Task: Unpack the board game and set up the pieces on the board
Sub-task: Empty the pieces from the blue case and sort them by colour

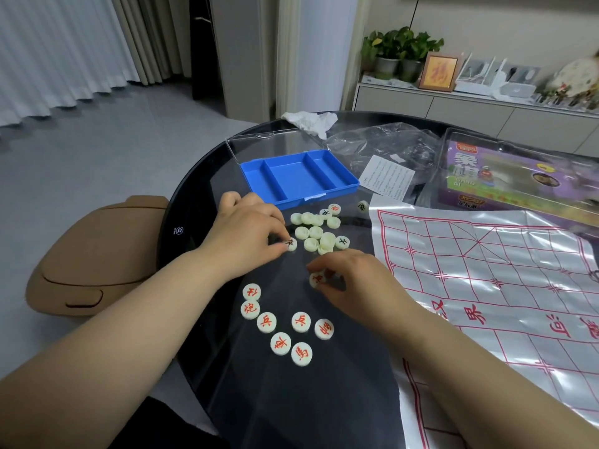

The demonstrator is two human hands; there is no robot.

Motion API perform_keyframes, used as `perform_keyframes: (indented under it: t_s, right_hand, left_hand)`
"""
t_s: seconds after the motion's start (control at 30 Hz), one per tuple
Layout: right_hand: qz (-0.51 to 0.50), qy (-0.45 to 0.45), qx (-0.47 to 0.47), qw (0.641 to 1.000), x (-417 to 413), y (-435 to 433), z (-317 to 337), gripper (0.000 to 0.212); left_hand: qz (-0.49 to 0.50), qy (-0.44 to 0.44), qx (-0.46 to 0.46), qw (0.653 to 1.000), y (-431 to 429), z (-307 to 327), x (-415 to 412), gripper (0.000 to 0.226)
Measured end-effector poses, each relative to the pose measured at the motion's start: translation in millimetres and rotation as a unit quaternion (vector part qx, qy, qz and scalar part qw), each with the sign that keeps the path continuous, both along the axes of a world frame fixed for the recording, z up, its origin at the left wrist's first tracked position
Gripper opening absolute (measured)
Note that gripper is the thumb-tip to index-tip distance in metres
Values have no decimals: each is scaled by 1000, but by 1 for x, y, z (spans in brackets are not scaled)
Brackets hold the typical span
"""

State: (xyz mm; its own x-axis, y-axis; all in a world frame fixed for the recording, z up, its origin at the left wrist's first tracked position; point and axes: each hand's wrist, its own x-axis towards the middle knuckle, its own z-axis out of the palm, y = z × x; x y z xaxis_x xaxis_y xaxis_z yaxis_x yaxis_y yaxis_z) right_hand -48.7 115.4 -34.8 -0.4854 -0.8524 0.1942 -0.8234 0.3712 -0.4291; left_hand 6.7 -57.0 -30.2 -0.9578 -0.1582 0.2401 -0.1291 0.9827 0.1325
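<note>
pinching a black-marked piece (291, 244) at its fingertips (279, 223), the left hand (246, 228) works at the near-left edge of the unsorted pile (316, 233). the right hand (350, 277), just on the near side of that pile, curls its fingers (327, 264) round a red-marked piece (317, 279). seven red pieces (281, 323) lie face up in a loose group nearer still on the dark glass table (324, 403). the board sheet (486, 270) lies to the right, creased, with no piece on it. risks, as a judgement: the smooth discs could slide off the table's left rim, a passing forearm could scatter the sorted group, and the sheet's ridges may tip pieces unless it is flattened.
</note>
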Motion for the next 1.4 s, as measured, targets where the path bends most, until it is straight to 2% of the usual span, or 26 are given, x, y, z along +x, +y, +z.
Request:
perform_keyframes:
  t_s: [0.3,0.37,0.47,0.53,0.73,0.87,1.0,1.1,1.3,1.4]
  right_hand:
    - [54,-26,-8,998,9,5,1,29]
    - [18,-24,-29,999,0,8,6,27]
    - [-95,-12,-61,994,-20,15,10,24]
    - [-120,-18,-43,992,-27,18,6,29]
    - [-93,-28,-12,995,-30,28,-7,39]
    - [-86,-25,-1,996,-31,32,-8,32]
    - [-81,-23,-14,996,-32,33,-10,23]
    - [-74,13,-22,997,-32,31,-14,18]
    - [-70,164,12,984,-25,23,-12,17]
    - [-80,155,6,985,-22,21,-10,22]
  left_hand:
    - [62,12,-29,998,-2,0,-4,25]
    - [58,12,-28,998,-1,3,-5,26]
    - [21,6,-2,1000,2,6,-6,22]
    - [-21,-2,26,999,9,9,-6,22]
    - [-146,-47,-25,988,43,14,-22,33]
    - [-149,-78,-63,984,54,7,-33,39]
    - [-132,-76,-67,986,55,5,-39,33]
    - [-118,-76,-49,989,54,5,-39,29]
    - [-118,-75,-40,989,47,2,-21,29]
    - [-108,-75,-14,991,37,1,-7,29]
